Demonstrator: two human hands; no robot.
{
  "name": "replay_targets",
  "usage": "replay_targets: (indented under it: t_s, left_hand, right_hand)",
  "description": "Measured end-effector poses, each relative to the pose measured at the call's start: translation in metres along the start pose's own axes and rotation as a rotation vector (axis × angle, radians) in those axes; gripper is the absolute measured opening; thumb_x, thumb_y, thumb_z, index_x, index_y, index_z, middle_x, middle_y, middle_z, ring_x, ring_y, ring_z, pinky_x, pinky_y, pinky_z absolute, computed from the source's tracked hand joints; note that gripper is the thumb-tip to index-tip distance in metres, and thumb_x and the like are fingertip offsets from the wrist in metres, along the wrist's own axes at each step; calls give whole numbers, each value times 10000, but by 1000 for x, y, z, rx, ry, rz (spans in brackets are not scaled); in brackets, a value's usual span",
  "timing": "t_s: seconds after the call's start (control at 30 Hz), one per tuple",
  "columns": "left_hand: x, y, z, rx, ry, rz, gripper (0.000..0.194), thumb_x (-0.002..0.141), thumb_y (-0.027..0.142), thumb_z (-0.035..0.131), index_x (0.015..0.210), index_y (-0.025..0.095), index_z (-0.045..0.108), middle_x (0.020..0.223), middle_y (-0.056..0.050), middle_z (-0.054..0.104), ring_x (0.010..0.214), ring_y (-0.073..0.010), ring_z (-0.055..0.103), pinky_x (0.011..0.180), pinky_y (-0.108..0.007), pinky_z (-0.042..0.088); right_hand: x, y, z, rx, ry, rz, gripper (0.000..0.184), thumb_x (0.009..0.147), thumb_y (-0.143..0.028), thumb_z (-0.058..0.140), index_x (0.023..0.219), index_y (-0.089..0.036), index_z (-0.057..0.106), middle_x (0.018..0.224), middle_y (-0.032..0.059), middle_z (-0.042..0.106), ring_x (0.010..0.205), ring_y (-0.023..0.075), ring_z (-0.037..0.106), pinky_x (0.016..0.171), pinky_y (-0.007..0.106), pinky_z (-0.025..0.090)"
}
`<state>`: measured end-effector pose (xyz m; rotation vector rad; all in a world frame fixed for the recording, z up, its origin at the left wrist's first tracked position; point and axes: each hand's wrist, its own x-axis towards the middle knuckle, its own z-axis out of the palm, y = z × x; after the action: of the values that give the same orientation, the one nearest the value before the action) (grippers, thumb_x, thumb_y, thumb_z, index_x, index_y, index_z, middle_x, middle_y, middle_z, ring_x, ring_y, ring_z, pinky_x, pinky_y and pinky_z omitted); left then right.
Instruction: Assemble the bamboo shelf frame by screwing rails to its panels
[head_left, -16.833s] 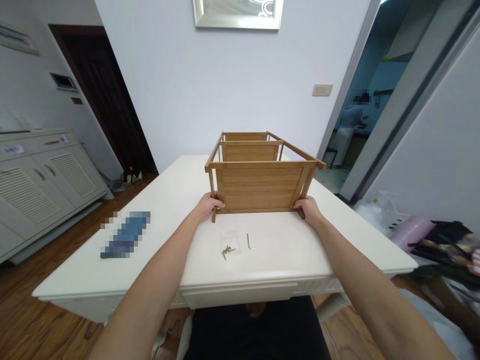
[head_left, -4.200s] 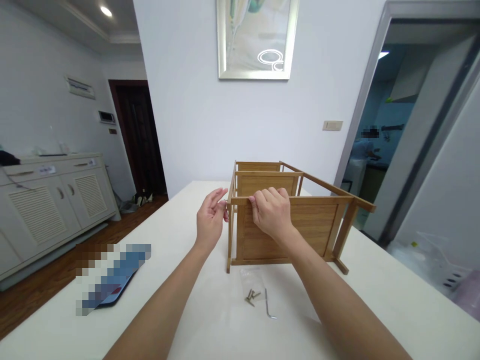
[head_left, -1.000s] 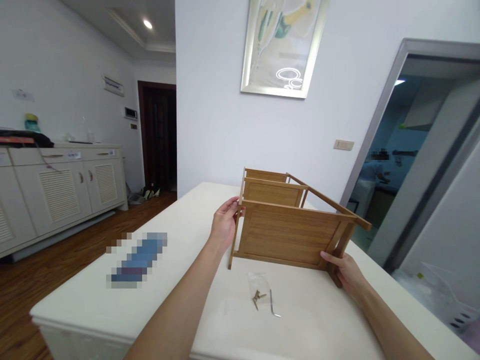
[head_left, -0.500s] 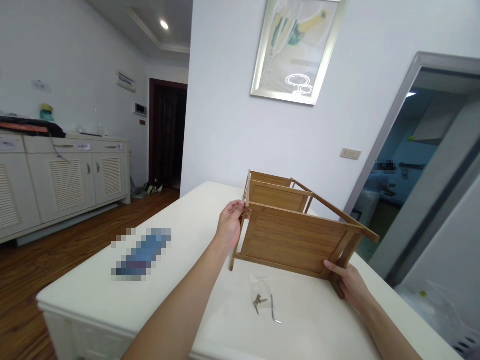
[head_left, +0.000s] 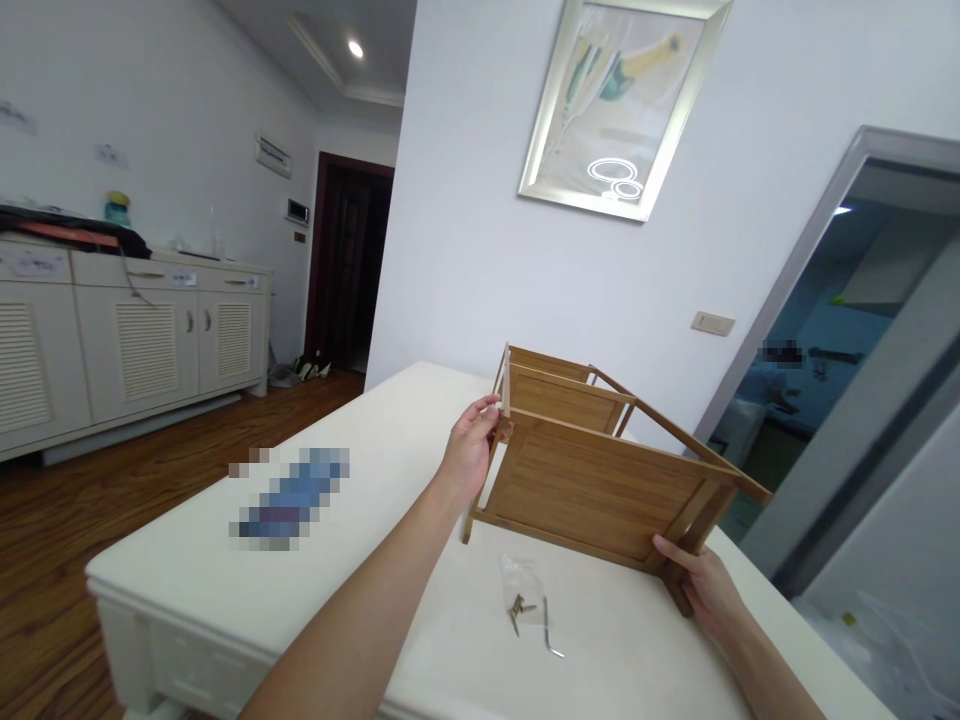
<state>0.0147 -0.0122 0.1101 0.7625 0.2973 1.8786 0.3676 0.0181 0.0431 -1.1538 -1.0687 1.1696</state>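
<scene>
A brown wooden shelf rack [head_left: 589, 490] lies on its side on the white table [head_left: 375, 440], its panels standing upright between thin rails. My left hand [head_left: 472, 440] is closed on the rack's left rail near the nearest panel. Over at the rack's near right corner, my right hand [head_left: 701, 580] grips the leg, thumb against the panel's edge. Several brass-coloured screws [head_left: 517, 610] lie by a clear plastic bag [head_left: 521, 575] in front of the rack. Beside them rests a silver hex key [head_left: 548, 630]. The fingertips behind the rails are partly hidden.
A blurred-out blue flat item [head_left: 292, 500] lies on the table's left part. The wall with a framed picture [head_left: 622, 110] rises behind the table. A white cabinet [head_left: 135, 330] stands at the left, a doorway [head_left: 810, 380] at the right.
The view has shifted slightly, so everything sits a little further right. Both hands keep their holds on the rack; no clear movement of the rack on the table shows.
</scene>
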Motion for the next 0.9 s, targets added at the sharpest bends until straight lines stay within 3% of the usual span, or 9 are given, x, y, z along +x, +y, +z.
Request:
replay_targets:
  t_s: [0.23, 0.77, 0.9]
  left_hand:
    - [1, -2, 2, 27, 26, 34, 329, 657, 358, 841, 811, 163, 625, 716, 6, 648, 649, -99, 591, 631, -225, 421]
    - [3, 1, 0, -19, -3, -31, 222, 649, 225, 831, 814, 142, 708, 700, -12, 670, 617, -95, 587, 592, -225, 404]
    - [2, 2, 0, -26, 7, -46, 269, 649, 209, 824, 876, 134, 703, 717, -20, 678, 637, -101, 596, 611, -229, 409]
  right_hand:
    - [2, 1, -2, -14, 10, -12, 411, 531, -221, 873, 903, -154, 711, 937, 90, 766, 938, 295, 720, 807, 335, 618]
    - [0, 1, -1, 3, 8, -21, 434, 518, -215, 881, 911, -156, 708, 924, 83, 767, 936, 281, 720, 795, 317, 616]
    - [-2, -1, 0, 1, 6, -17, 421, 529, -215, 877, 909, -153, 708, 922, 90, 767, 927, 287, 722, 787, 330, 618]
